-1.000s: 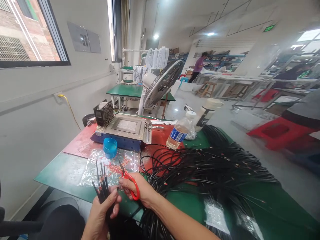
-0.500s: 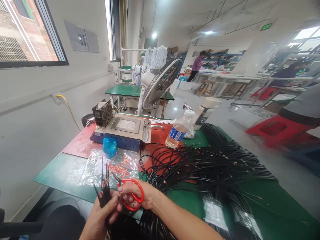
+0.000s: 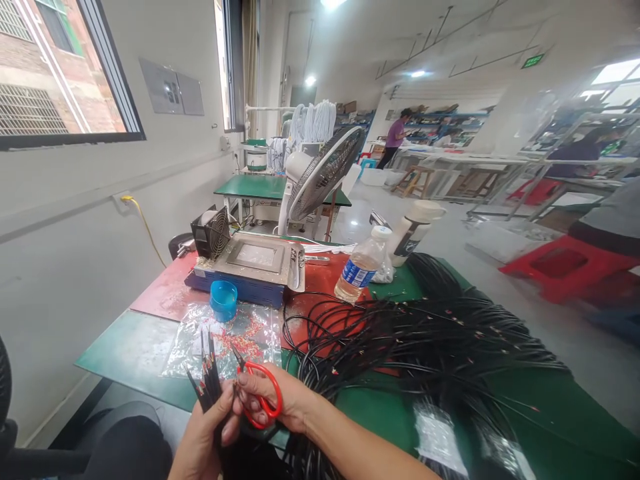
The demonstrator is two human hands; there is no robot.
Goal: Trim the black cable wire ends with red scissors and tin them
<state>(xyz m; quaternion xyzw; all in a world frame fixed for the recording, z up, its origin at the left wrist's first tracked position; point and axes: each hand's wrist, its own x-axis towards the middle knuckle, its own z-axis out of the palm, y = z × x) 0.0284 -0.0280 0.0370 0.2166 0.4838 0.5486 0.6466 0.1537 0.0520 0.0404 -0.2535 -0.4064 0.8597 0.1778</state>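
My left hand (image 3: 213, 423) is closed around a bunch of black cables (image 3: 213, 380) whose stripped ends show copper and red. Beside it, my right hand (image 3: 267, 397) holds red-handled scissors (image 3: 277, 389), their blades pointing up and left. The fingertips of both hands meet near the cable ends, and what lies between them is too small to tell. Beyond the hands, small red and yellow scraps (image 3: 243, 341) lie on a clear plastic bag (image 3: 173, 350). A large pile of black cables (image 3: 415, 333) spreads over the table to the right.
A blue cup (image 3: 223, 301) stands before a blue machine (image 3: 250, 288) with a small fan. Behind the cable pile are a bottle (image 3: 357, 270) and a cream flask (image 3: 413, 233). Plastic packets (image 3: 440, 433) lie at the right front. People are in the background.
The whole view has shifted slightly, with the table lower in it. Both hands keep their hold; the scissors have tilted a little and moved slightly left.
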